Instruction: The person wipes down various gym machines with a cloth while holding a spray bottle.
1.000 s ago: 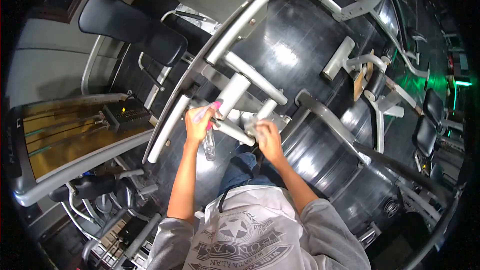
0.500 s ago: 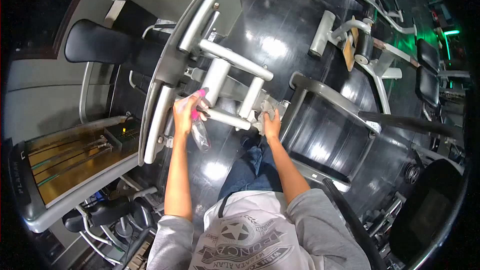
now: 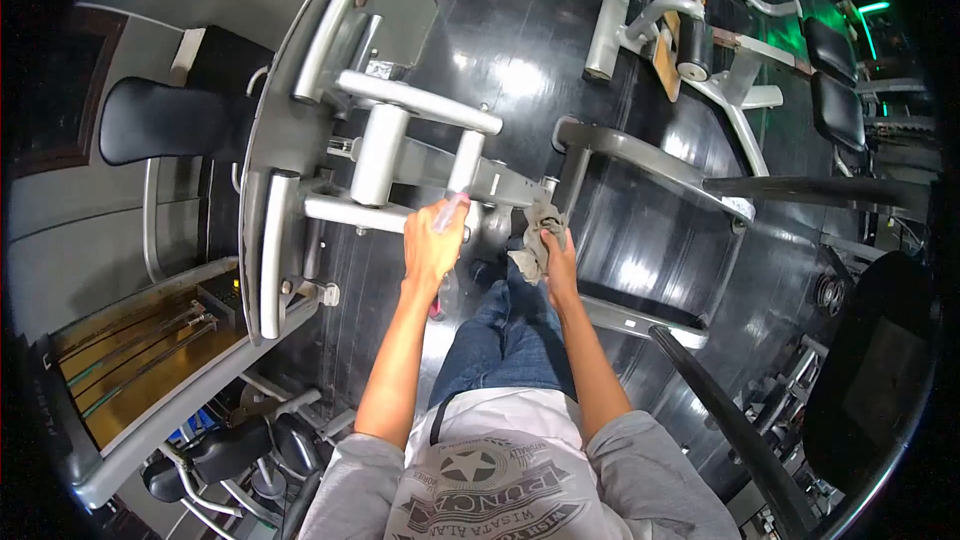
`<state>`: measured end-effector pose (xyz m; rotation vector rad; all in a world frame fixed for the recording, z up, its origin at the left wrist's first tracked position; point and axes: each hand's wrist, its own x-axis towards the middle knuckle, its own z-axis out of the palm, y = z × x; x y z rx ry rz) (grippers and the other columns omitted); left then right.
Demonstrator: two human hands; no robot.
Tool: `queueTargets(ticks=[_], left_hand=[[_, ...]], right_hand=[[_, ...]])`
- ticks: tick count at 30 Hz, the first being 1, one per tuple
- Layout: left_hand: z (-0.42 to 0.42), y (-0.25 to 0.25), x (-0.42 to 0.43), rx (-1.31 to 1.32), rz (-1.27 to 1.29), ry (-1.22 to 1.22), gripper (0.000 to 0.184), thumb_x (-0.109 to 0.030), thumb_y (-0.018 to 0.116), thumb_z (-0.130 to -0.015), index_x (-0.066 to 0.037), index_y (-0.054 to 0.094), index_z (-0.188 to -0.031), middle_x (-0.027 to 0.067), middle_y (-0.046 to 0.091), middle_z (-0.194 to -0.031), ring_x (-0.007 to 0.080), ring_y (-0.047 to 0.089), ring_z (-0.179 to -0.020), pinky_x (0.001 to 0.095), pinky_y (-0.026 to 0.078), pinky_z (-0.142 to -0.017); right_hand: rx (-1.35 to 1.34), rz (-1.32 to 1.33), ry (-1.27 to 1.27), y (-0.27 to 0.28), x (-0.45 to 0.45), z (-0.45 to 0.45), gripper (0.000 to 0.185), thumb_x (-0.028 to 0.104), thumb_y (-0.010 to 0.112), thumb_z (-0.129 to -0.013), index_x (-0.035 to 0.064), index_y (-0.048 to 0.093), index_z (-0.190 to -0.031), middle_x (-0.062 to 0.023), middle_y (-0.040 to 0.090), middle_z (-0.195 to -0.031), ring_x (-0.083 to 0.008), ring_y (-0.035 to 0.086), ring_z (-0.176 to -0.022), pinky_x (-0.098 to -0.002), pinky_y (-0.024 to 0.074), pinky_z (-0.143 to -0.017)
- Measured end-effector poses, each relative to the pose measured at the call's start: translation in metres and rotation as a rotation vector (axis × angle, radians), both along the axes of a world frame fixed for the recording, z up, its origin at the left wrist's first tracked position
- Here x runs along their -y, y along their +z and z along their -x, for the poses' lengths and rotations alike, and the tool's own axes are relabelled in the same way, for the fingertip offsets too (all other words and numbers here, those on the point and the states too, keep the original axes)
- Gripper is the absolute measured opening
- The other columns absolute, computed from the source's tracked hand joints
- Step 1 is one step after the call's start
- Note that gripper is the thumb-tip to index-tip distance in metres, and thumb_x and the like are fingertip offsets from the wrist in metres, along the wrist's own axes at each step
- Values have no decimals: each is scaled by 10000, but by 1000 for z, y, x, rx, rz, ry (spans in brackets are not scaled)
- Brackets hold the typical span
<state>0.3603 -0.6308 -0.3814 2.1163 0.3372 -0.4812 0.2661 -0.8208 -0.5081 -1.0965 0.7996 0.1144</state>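
Note:
My left hand (image 3: 432,248) is closed around a clear spray bottle (image 3: 450,290) with pink parts. The bottle's pink head points toward the silver frame tubes, and its body hangs partly hidden behind the hand and wrist. A crumpled grey cloth (image 3: 533,248) is gripped in my right hand (image 3: 562,262), beside the end of the machine's grey beam. Ahead of both hands is the gym machine's silver tube frame (image 3: 420,102). One of its lower tubes (image 3: 358,214) ends near my left hand.
A dark grey tubular frame (image 3: 640,165) stands on the black floor to the right, with a long bar crossing it. Left are a black padded seat (image 3: 165,120) and a weight-stack housing (image 3: 160,380). Another machine with rollers (image 3: 694,52) stands at upper right.
My left hand has moved right with the spray bottle, off the lower tube's middle toward its end. My right hand has drawn the cloth slightly right. The view has shifted, too.

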Motion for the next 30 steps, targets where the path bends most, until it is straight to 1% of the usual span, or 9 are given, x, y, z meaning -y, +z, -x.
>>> queueTargets(ticks=[3, 5, 9, 14, 18, 24, 26, 28, 30], left_hand=[[-1, -23, -1, 77, -126, -31, 448, -393, 581, -913, 13, 658, -740, 144, 596, -546, 240, 628, -471, 365, 475, -479], [-2, -21, -2, 68, -78, -19, 460, -399, 586, -908, 17, 651, -724, 134, 594, -548, 228, 606, -449, 361, 454, -450], [-4, -4, -1, -30, 18, 54, 473, -409, 589, -908, 15, 639, -704, 119, 590, -549, 197, 585, -431, 343, 440, -434], [4, -9, 1, -12, 52, 84, 502, -423, 575, -933, 23, 629, -710, 97, 606, -615, 163, 562, -416, 320, 420, -422], [9, -20, 2, 32, -5, 105, 520, -441, 560, -942, 12, 630, -696, 93, 604, -591, 163, 558, -402, 328, 423, -430], [15, -34, -1, 202, -194, -10, 425, -377, 584, -910, -51, 553, -640, 120, 542, -542, 302, 566, -487, 411, 423, -536], [12, -25, 2, 138, -181, 4, 400, -362, 593, -900, -54, 555, -648, 125, 527, -561, 333, 557, -524, 422, 400, -537], [14, -25, 2, 131, -174, 9, 403, -366, 596, -898, -55, 552, -645, 122, 526, -558, 328, 558, -520, 418, 401, -535], [12, -26, 3, 136, -164, 13, 405, -369, 599, -897, -56, 550, -643, 119, 526, -555, 323, 558, -516, 415, 402, -534]], right_hand=[[-25, 23, -28, 3, 0, 0, 352, 254, 594, -954, 66, 528, -1244, -47, 617, -1121, -155, 605, -1021, -273, 495, -852], [-18, 144, 19, 10, -3, -8, 566, 359, 597, -952, -9, 458, -1358, -140, 575, -1268, -231, 533, -1170, -327, 379, -1018], [-32, 436, 106, 21, -33, -45, 697, 455, 577, -950, -88, 441, -1365, -224, 471, -1417, -313, 451, -1312, -372, 324, -1098], [457, 676, 202, 31, -89, -79, 346, 163, 623, -918, -16, 524, -1196, -207, 509, -1171, -388, 508, -1153, -428, 402, -1002], [353, 873, 232, -18, -80, -68, 307, 96, 599, -911, -11, 514, -1186, -219, 497, -1192, -408, 502, -1150, -450, 408, -987], [-48, 860, 108, -175, -32, -69, 457, 265, 594, -939, -56, 499, -1249, -262, 555, -1150, -442, 528, -1120, -447, 410, -978], [-146, 730, 167, -159, -26, -85, 472, 266, 610, -921, -35, 518, -1272, -262, 565, -1154, -437, 539, -1128, -454, 421, -968], [-12, 921, 192, -97, -37, -100, 414, 245, 599, -924, -38, 548, -1222, -254, 579, -1119, -424, 564, -1085, -452, 436, -944], [178, 734, 164, -43, -50, -102, 288, 149, 590, -923, -69, 578, -1110, -236, 584, -1041, -394, 591, -979, -421, 461, -867]])
